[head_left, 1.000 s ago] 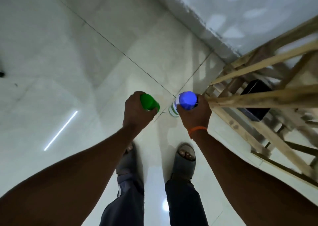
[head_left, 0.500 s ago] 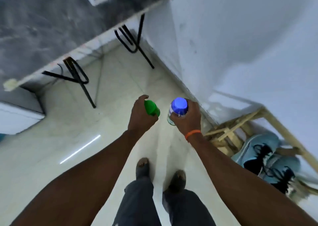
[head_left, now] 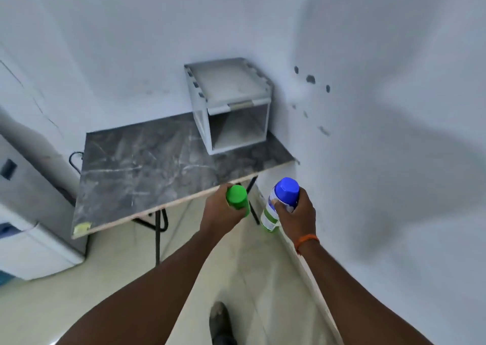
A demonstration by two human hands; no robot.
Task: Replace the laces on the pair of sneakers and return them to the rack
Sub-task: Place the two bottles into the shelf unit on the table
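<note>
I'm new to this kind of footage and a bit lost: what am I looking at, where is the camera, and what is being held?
There is no machine here: a person works with bare hands. The one picture comes from a wide-angle camera worn on their head, looking forward and down, so both arms reach in from the bottom. The left hand grips a green-capped can. The right hand, with an orange band at the wrist, grips a blue-capped can. Ahead stands a dark marbled table against the wall, with a white open box on its far right corner. No sneakers or rack show here.
</note>
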